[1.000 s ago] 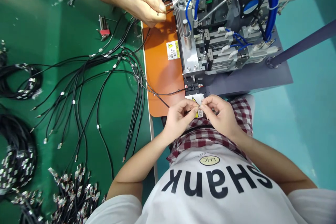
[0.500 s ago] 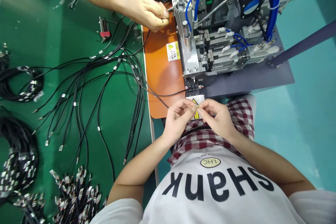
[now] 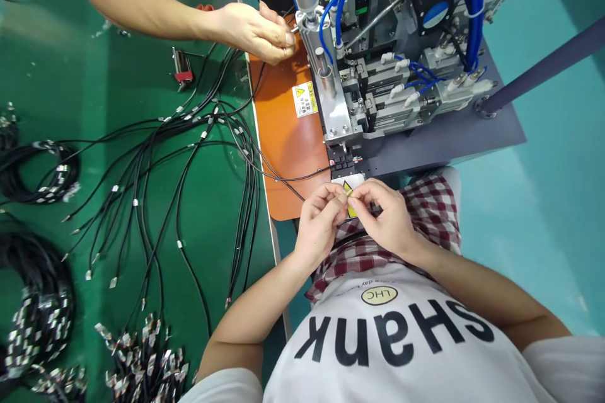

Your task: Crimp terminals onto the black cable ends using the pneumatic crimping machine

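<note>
Close in front of my body, my left hand (image 3: 322, 220) is closed in a pinch on the end of a black cable (image 3: 292, 189), which runs in from the left over the orange plate (image 3: 290, 145). My right hand (image 3: 385, 217) meets it, thumb and finger pinched at the thin wire tip between the hands; the fingers mostly hide that tip. Behind them is a yellow warning label (image 3: 348, 186). Just beyond, another black cable lies in a small black holder (image 3: 344, 167) at the machine's front.
A machine (image 3: 373, 94) with blue air hoses (image 3: 472, 6) stands ahead. A co-worker's hand (image 3: 258, 31) works at its left side. On the green table lie loose cables (image 3: 161, 132), coiled cables (image 3: 40, 289), a bundle of cable ends (image 3: 146, 359) and a hex key set (image 3: 182, 69).
My hands stay pinched together, with slight finger shifts at the wire tip. The co-worker's hand has turned slightly beside the machine. The whole view has shifted a little.
</note>
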A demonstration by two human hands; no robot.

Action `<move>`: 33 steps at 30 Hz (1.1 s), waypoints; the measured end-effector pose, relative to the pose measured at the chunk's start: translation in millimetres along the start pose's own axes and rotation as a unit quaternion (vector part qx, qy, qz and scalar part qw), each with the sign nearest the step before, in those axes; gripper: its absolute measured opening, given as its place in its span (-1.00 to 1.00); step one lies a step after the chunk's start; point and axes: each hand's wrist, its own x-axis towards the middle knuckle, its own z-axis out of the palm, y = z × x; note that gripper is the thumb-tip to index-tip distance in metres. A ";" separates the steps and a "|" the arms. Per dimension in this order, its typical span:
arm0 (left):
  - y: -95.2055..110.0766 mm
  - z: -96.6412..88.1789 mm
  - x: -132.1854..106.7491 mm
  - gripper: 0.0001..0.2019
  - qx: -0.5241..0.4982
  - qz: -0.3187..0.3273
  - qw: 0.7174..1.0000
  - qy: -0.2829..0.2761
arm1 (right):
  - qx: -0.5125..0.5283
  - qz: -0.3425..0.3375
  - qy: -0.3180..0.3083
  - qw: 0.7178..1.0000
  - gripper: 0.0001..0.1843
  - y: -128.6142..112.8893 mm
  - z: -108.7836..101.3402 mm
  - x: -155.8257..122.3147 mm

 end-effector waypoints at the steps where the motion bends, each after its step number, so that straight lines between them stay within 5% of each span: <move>1: -0.3 -0.6 -0.2 -0.78 0.007 0.003 1.000 -0.004 | 0.013 0.015 -0.010 1.000 -0.92 0.1 -2.1 1.1; 18: -10.0 -9.7 -1.1 -0.79 0.085 0.034 0.995 -0.033 | 0.145 0.130 -0.045 0.980 -0.89 2.3 -9.8 6.5; 33: -10.9 -8.2 0.0 -0.80 0.096 0.047 0.994 -0.033 | 0.168 0.154 -0.030 0.973 -0.88 4.3 -7.4 7.2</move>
